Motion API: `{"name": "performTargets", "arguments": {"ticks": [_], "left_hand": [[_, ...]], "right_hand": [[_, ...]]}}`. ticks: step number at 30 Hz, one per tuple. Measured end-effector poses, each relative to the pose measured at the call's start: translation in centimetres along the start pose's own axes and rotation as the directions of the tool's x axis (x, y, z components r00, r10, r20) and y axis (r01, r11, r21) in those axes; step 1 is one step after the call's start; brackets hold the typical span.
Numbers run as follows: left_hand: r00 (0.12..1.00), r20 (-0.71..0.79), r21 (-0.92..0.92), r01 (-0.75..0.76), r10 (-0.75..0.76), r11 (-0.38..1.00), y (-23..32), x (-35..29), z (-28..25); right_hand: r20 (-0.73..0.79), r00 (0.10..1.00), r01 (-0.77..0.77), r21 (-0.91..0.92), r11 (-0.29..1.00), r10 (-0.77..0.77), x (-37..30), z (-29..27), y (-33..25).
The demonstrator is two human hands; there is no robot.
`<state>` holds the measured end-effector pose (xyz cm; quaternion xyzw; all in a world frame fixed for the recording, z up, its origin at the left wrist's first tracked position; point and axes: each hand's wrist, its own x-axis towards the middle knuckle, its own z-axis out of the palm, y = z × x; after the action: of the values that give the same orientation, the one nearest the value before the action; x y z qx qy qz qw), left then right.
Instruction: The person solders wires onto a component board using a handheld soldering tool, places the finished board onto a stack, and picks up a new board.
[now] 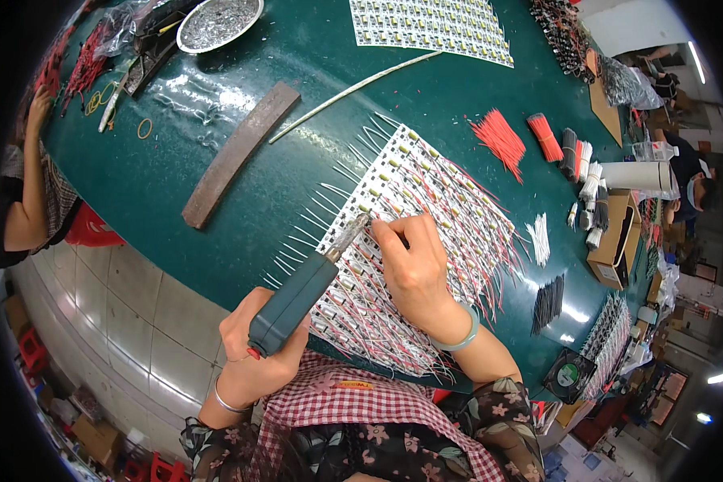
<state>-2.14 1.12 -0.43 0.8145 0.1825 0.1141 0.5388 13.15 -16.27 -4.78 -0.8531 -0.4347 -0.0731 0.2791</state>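
Observation:
My left hand is wrapped round the dark green handle of a soldering gun. The gun's metal tip reaches up and right onto a panel of small white circuit boards. Close to that tip, my right hand is closed in a pinch over the panel; whatever its fingertips hold is too small to make out. Rows of thin red and white wires cover the right part of the panel, and white wire ends stick out past its left edge.
A brown curved bar and a pale rod lie beyond the panel. Red wires, white wires and black wires sit to the right. Another board panel and a metal bowl are at the back. A person's arm shows at left.

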Motion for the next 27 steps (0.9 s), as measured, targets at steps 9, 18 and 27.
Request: {"name": "performTargets", "arguments": {"ticks": [9,18,27], "left_hand": [[0.996,-0.009,0.100,-0.090,0.091,0.991,0.1,-0.1,-0.5],[0.995,0.006,0.093,-0.095,0.095,0.991,0.0,-0.4,-0.6],[0.995,-0.038,0.094,-0.087,0.091,0.992,0.3,-1.3,-1.3]], "right_hand": [[-0.002,1.000,0.002,-0.001,1.000,-0.002,-0.1,0.1,0.2],[-0.065,0.998,0.012,0.020,1.000,-0.010,0.1,0.4,0.3],[-0.101,0.995,0.032,0.051,0.998,-0.027,-0.2,-0.3,-1.4]]}}
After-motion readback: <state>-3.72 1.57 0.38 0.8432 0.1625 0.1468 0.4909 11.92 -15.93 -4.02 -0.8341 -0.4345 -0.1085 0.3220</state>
